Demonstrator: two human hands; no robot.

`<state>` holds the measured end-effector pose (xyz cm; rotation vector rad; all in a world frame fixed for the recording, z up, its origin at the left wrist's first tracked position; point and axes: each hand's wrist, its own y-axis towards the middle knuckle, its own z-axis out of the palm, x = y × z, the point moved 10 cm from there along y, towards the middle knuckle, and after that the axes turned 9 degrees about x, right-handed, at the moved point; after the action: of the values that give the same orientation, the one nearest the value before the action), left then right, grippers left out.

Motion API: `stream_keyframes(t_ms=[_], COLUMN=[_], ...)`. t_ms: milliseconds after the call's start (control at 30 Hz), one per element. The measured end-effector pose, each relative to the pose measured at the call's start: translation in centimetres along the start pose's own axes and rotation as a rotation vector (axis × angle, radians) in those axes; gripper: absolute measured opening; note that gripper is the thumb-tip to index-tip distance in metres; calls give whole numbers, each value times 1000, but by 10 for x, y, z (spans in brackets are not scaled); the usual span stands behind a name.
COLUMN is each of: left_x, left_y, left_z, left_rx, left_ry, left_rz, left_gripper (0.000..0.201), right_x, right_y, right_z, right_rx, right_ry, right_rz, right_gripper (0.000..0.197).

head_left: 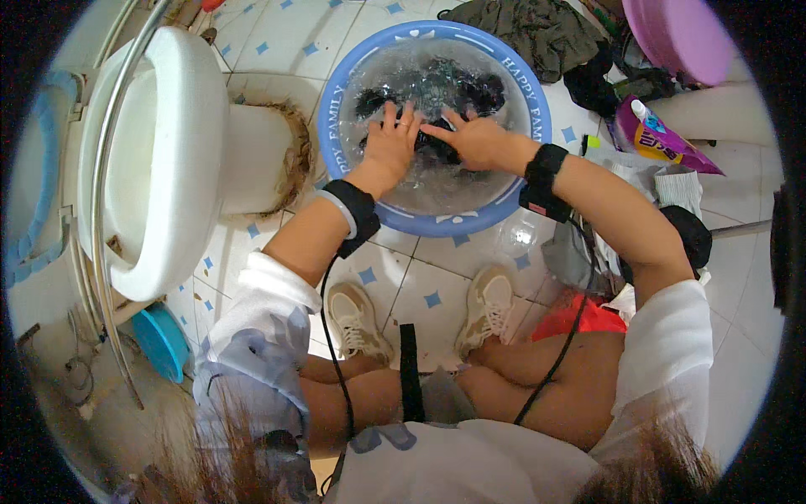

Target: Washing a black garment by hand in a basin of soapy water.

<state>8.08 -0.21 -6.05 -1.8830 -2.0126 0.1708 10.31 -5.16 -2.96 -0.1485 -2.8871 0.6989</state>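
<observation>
A round basin with a blue rim (457, 225) stands on the floor in front of my feet, holding cloudy water. Dark cloth (478, 91), wet and bunched, lies in that water. My left hand (390, 149) rests on the cloth's near left part with its fingers spread. From the right, my right hand (480, 143) reaches over the cloth, thumb and index finger stretched out toward the left hand. Its other fingers show only in part. The two hands are close together near the basin's middle. The water and hands hide parts of the cloth.
A white toilet (193, 143) stands to the left, with a teal basin (161, 343) below it. Dark clothes (537, 38) lie beyond the basin. At right are a purple pouch (659, 139), a pink tub (680, 38), more clothes and a red bag (579, 317).
</observation>
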Motion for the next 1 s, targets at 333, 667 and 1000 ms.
stream_keyframes(t_ms=[333,667,1000], left_x=[-2,54,102], left_y=[26,11,-44], left_z=[2,-140,-243], left_rx=[-42,-417,-457], left_ry=[-347,-894,-2106], left_rz=[-39,-21,422], left_gripper=[40,35,57], right_x=[-26,-40,-63], right_y=[29,-15,-138], right_z=[44,-72,-199], right_rx=[347,-535,-947], right_ry=[207,985,1343], right_rz=[14,-61,399], right_gripper=[61,66,18])
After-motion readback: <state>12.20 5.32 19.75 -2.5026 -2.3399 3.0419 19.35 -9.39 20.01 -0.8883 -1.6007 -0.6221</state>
